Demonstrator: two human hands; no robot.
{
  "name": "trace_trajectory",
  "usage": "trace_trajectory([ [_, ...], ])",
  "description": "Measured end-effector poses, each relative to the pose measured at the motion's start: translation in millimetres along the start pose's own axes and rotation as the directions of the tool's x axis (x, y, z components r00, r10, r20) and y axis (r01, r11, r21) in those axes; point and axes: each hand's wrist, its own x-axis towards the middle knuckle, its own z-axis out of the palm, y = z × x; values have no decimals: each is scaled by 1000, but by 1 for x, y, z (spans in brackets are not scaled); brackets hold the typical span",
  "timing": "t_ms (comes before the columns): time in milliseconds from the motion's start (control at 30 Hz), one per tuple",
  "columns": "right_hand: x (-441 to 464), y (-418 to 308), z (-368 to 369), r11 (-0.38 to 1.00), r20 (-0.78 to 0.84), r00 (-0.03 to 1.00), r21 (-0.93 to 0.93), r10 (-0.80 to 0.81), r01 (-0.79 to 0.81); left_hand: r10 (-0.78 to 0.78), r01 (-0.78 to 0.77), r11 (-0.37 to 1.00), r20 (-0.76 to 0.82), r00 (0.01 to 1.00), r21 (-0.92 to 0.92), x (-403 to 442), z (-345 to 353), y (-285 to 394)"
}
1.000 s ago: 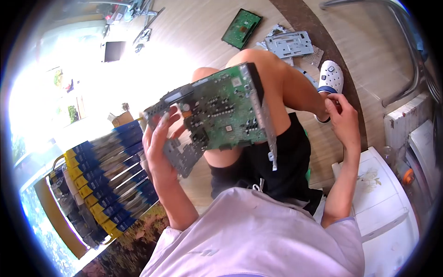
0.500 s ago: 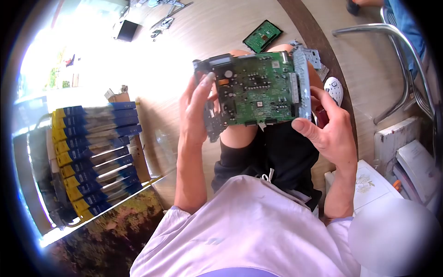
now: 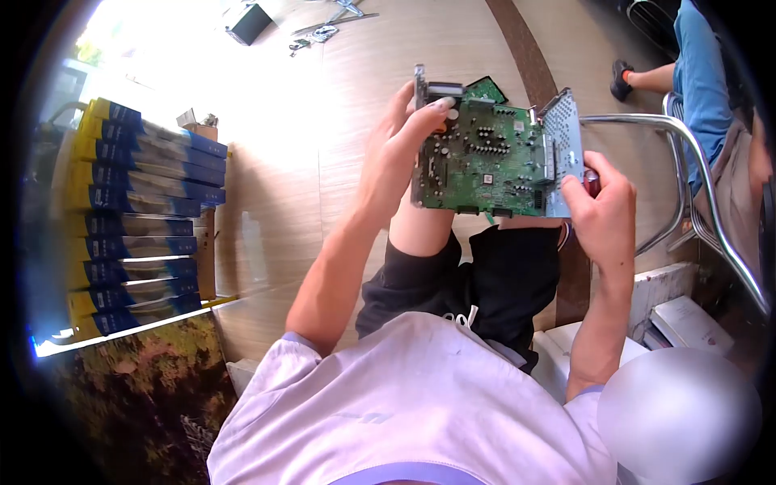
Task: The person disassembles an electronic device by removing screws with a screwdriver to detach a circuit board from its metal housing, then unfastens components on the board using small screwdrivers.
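Your L hand pinches the L edge of the green PCB, thumb on top. Your R hand is curled round a red handle, thumb at the perforated metal plate along the PCB's R side; can't tell if it presses. PCB sits btwn both hands, over your black shorts. Just beyond, part-hidden: a 2nd green board. Well L of your L hand: stacked blue-yellow boxes. R of your R hand: chrome chair frame, then a person in jeans.

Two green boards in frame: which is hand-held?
The nearer board, gripped by the left hand, with the perforated metal plate along one edge; the other board is partly hidden behind it.
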Motion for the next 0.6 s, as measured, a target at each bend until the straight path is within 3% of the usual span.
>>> trace_trajectory([
  [133,15,-24,-27,996,-102,991,-7,-86,86,153,-151,987,32,988,-51,21,5,23],
  [333,42,-53,-63,975,-307,926,-86,-222,205,124,-145,938,-87,988,-314,64,19,44],
  [367,46,-56,-69,980,-280,940,-94,-197,178,102,-136,930,-115,988,-341,76,18,38],
  [467,61,-63,-77,963,-248,941,-196,-232,186,54,116,737,229,972,-666,107,7,6],
  [500,65,-67,-73,954,-266,933,-236,-244,183,116,206,650,364,924,-732,111,5,-5],
  [600,89,-61,-62,959,-211,950,-214,-231,186,5,285,696,401,916,-659,101,4,-18],
])
